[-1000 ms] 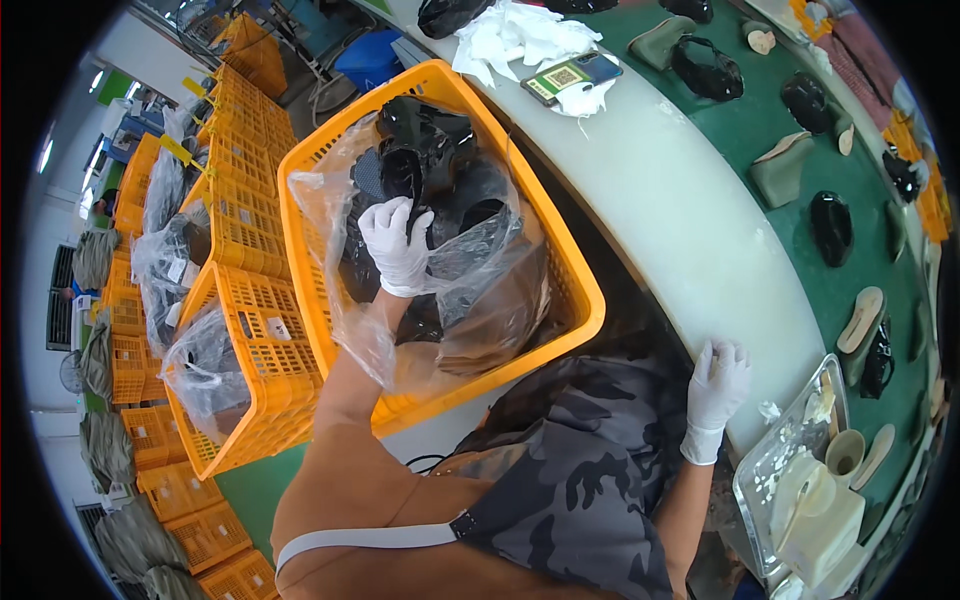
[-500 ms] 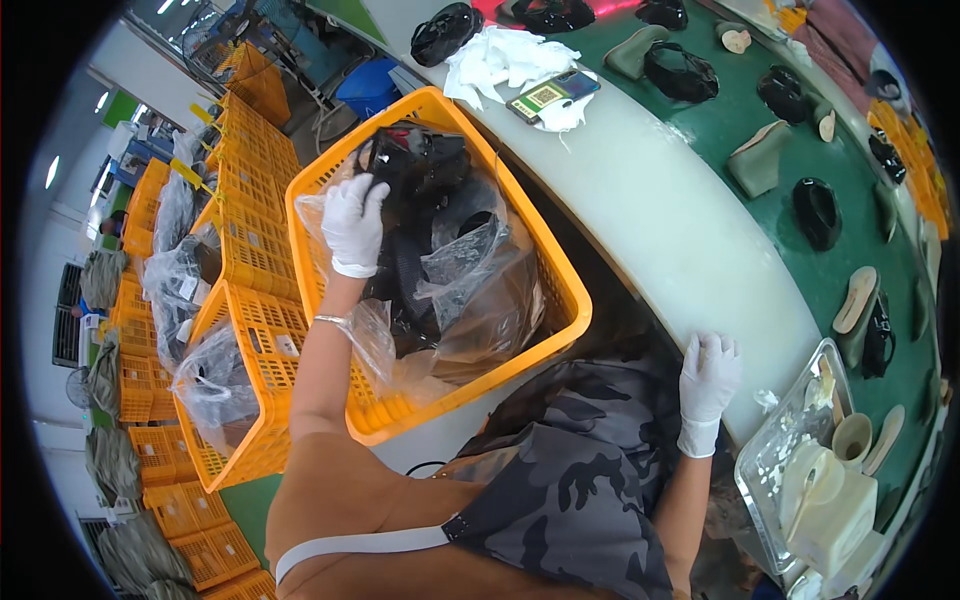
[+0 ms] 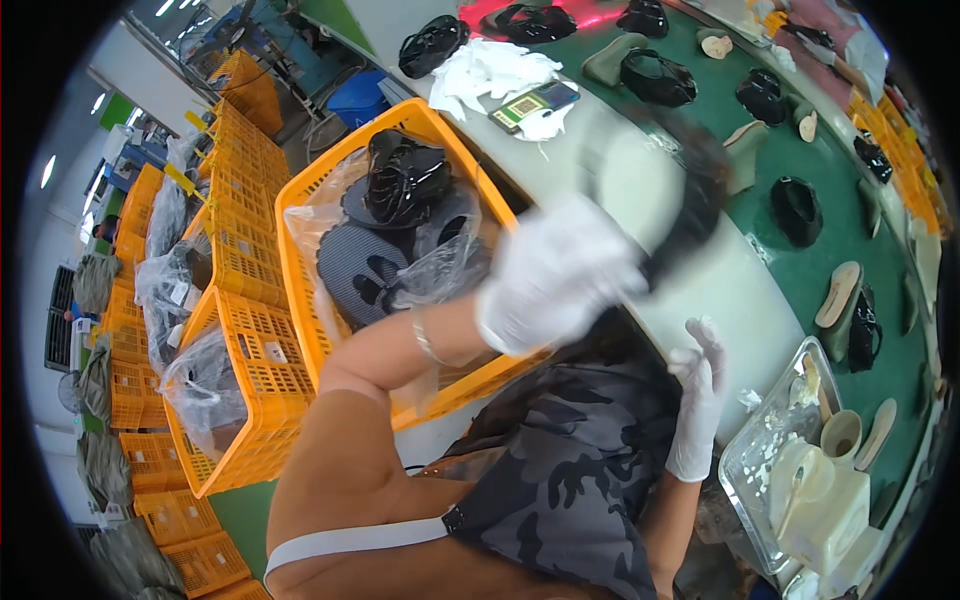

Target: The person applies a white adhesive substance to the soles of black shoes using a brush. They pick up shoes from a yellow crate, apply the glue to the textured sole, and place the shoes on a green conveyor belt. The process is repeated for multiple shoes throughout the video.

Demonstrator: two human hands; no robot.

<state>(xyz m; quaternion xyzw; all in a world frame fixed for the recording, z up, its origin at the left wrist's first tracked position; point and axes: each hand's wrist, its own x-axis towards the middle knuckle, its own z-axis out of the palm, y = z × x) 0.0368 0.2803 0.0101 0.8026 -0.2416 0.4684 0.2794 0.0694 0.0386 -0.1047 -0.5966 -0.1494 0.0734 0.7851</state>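
Note:
My gloved left hand (image 3: 565,270), smeared by motion, reaches across from the crate to the pale worktop and grips a black shoe upper (image 3: 700,195). The upper is blurred into a dark curved shape. At the worktop's near edge, my gloved right hand (image 3: 703,390) is raised, its fingers apart and nothing in them. On my left stands a yellow plastic crate (image 3: 300,260) lined with clear plastic. A shiny black upper (image 3: 407,178) lies in it on dark striped pieces (image 3: 360,272).
A metal tray (image 3: 735,490) at the right holds a cup (image 3: 845,437) and white containers. Black uppers and green shoe parts lie on the green belt (image 3: 745,235). White cloths (image 3: 490,72) and a phone (image 3: 535,105) lie at the worktop's far end. Yellow crates (image 3: 250,350) stack at left.
My left hand has come out of the crate and swung right over the worktop with a black upper. My right hand has lifted and its fingers have spread. Striped pieces now show in the crate.

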